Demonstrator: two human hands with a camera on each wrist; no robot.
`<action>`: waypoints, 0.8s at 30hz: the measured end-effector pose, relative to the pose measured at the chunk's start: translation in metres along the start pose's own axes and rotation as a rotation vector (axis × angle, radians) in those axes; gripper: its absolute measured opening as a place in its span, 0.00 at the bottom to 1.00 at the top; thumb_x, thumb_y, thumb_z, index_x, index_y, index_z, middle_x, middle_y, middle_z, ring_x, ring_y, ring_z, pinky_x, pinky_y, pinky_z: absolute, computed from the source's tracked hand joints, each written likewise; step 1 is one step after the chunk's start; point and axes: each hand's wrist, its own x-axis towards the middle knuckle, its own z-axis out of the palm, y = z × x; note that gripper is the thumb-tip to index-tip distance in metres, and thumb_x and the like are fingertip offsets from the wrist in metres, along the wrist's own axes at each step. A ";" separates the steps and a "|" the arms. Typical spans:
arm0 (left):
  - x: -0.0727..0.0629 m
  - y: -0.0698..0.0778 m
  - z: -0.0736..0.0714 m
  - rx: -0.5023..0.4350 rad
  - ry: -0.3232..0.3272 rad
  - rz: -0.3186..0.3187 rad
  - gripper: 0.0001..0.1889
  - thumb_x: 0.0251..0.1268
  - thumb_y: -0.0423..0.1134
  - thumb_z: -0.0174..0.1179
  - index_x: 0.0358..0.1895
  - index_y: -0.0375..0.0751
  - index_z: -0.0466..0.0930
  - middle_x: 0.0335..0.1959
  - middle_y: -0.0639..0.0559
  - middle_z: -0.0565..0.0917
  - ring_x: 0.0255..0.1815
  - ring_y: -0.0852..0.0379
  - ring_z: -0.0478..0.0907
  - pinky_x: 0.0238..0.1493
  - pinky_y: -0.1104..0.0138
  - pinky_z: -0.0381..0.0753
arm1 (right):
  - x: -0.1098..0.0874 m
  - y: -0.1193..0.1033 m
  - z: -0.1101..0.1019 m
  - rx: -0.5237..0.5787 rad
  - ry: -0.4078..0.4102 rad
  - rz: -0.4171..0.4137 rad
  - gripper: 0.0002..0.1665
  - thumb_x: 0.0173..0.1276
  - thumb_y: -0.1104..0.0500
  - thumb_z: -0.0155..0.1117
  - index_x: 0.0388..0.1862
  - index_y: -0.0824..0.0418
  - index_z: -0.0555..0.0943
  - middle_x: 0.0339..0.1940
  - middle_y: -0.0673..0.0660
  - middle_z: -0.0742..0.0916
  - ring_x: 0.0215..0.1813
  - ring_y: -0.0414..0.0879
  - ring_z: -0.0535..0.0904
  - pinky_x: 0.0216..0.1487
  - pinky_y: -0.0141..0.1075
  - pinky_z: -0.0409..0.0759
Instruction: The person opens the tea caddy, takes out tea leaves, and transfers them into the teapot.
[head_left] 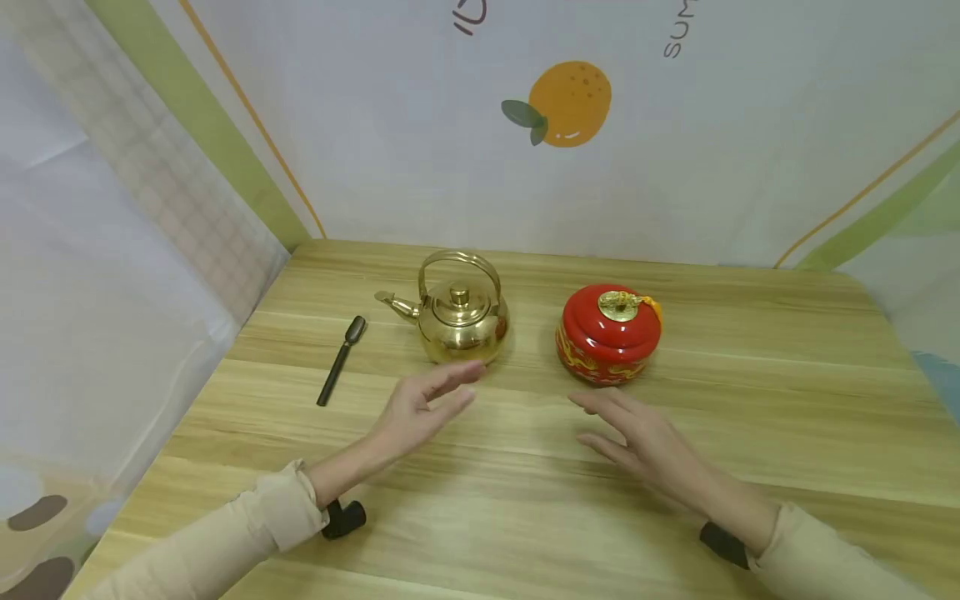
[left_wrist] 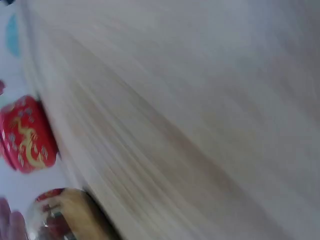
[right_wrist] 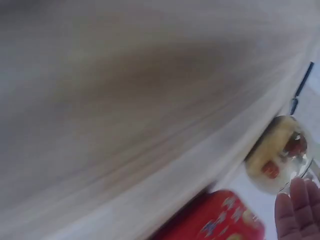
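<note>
A shiny gold teapot (head_left: pixel 462 329) with a looped handle and a lid stands at the back, its spout to the left. To its right is a round red lidded jar (head_left: pixel 609 337) with gold dragon patterns and a yellow tassel. My left hand (head_left: pixel 420 408) hovers in front of the teapot, fingers extended and holding nothing. In front of the jar my right hand (head_left: pixel 637 433) is raised, its fingers loosely extended and also bare. The right wrist view shows those fingertips (right_wrist: pixel 298 210) below the teapot in the picture. A dark small scoop (head_left: pixel 342 360) lies left of the teapot.
The wooden table (head_left: pixel 510 517) runs back to a pale curtain (head_left: pixel 420 150) printed with an orange fruit. More hanging cloth (head_left: pixel 90 275) borders the left side. A black wrist camera (head_left: pixel 345 520) sits under the left forearm, another (head_left: pixel 724 543) under the right.
</note>
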 end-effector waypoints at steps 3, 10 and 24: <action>0.003 -0.005 -0.008 -0.284 0.287 -0.179 0.17 0.68 0.34 0.54 0.57 0.31 0.72 0.51 0.42 0.81 0.53 0.50 0.79 0.58 0.65 0.77 | 0.017 -0.004 0.009 0.131 0.042 0.101 0.26 0.55 0.64 0.71 0.54 0.61 0.78 0.41 0.50 0.85 0.41 0.40 0.81 0.40 0.32 0.84; 0.020 -0.020 -0.036 -0.587 0.667 -0.445 0.19 0.71 0.37 0.51 0.61 0.36 0.63 0.39 0.59 0.71 0.48 0.64 0.73 0.62 0.70 0.73 | 0.059 -0.014 0.031 0.393 0.122 0.308 0.21 0.58 0.66 0.69 0.52 0.64 0.80 0.33 0.52 0.85 0.35 0.38 0.79 0.33 0.29 0.84; 0.059 -0.043 -0.042 -0.666 0.846 -0.518 0.29 0.69 0.38 0.54 0.70 0.38 0.58 0.55 0.53 0.68 0.58 0.60 0.66 0.66 0.69 0.67 | 0.138 -0.030 0.074 0.884 0.316 0.558 0.23 0.64 0.67 0.62 0.58 0.70 0.73 0.32 0.74 0.81 0.19 0.42 0.78 0.21 0.34 0.83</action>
